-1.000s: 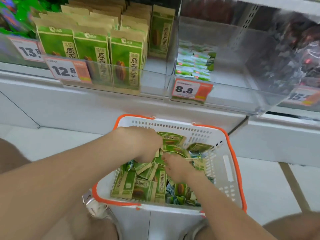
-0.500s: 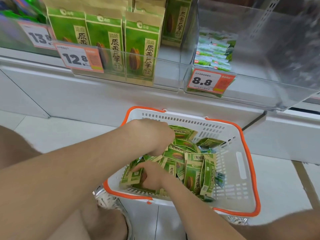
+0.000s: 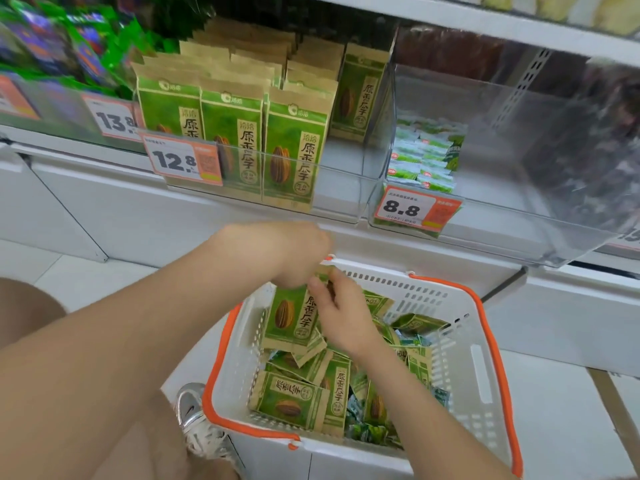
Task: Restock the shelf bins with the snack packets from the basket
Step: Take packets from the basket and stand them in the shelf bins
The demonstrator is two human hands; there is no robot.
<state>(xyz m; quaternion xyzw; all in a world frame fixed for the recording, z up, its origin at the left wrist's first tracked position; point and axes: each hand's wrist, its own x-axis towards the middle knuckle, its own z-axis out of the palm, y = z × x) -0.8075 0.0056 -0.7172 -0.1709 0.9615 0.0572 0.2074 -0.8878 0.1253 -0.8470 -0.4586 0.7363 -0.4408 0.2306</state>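
The sunflower-seed packet (image 3: pixel 290 318) is held upright just above the packet-filled white basket (image 3: pixel 483 403), below the clear shelf bin (image 3: pixel 341 194), its top edge pinched by the curled fingers of the left hand (image 3: pixel 300 252) and of the right hand (image 3: pixel 341 315).

The basket (image 3: pixel 485 375) is white moulded plastic, smooth and slotted, with a glossy orange plastic rim. The packet (image 3: pixel 291 317) at its 11 o'clock looks like matt brown kraft paper with a green printed face, faintly sheened. The sachets (image 3: pixel 367 433) at its 5 o'clock are shiny, crinkled film. The bins (image 3: pixel 519 209) at 1 o'clock are clear hard plastic, glossy with glare. The tags (image 3: pixel 183 161) look like smooth printed paper. The shelf (image 3: pixel 104 209) front is smooth, satin white. The shoe (image 3: pixel 194 410) at 7 o'clock is silvery and shiny
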